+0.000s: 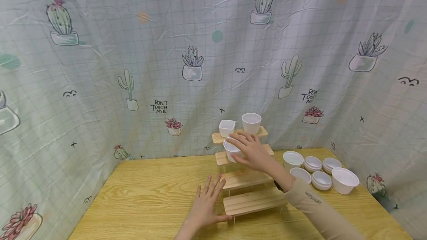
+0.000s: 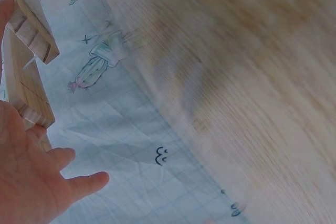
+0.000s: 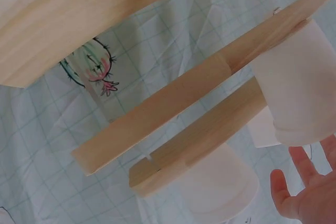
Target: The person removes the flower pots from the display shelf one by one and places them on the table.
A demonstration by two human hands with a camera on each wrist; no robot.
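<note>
A stepped wooden stand [image 1: 255, 202] with several planks rises at the table's middle right. Two white pots occupy its top plank, a square pot [image 1: 227, 128] and a round pot [image 1: 251, 123]. Another round white pot [image 1: 232, 150] sits on the plank below, also seen upside down in the right wrist view [image 3: 299, 85]. Around this pot's rim my right hand [image 1: 255, 153] is spread, fingertips close to it; contact is hard to tell. My left hand [image 1: 205, 208] stays beside the stand's left end with fingers spread, its thumb at the lowest plank.
Several white pots and bowls stand on the table to the right, among them a larger round pot [image 1: 345, 180] and a small bowl [image 1: 321, 180]. A cactus-print curtain [image 1: 207, 95] hangs behind the wooden table [image 1: 150, 195] and along its sides.
</note>
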